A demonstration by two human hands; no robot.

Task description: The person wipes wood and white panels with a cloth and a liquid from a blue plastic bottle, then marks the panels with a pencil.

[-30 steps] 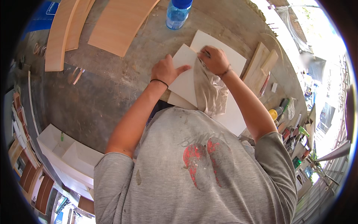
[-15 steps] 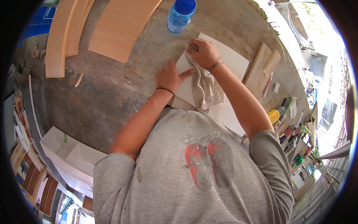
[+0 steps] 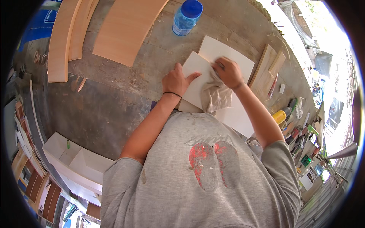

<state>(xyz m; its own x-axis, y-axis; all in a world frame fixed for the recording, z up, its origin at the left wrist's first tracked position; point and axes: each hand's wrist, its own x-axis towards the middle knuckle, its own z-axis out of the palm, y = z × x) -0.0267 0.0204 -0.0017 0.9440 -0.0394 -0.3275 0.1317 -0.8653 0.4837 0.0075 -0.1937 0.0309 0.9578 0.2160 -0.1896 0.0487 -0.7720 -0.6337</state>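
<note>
A white board [image 3: 193, 81] lies on the workbench in front of me, overlapping a second white board [image 3: 224, 50] beneath it. My left hand [image 3: 178, 79] rests at the upper board's left edge, thumb stretched across its face and fingers apart. My right hand [image 3: 227, 72] is closed on a crumpled beige cloth [image 3: 217, 95], near the right edge of the upper board. The cloth hangs down over the board's lower right part toward my shirt. The right fingertips are slightly blurred.
A blue clear jar [image 3: 186, 19] with a blue lid stands beyond the boards. Curved wooden panels [image 3: 127, 30] lie at the far left. Wooden pieces [image 3: 265, 68] and a yellow-bodied tool [image 3: 279, 117] are on the right. A white open box [image 3: 78, 157] stands at the lower left.
My right hand has moved right and nearer to me with the cloth, from the upper board's top corner to its right edge. More of the board's face shows. The left hand has barely shifted.
</note>
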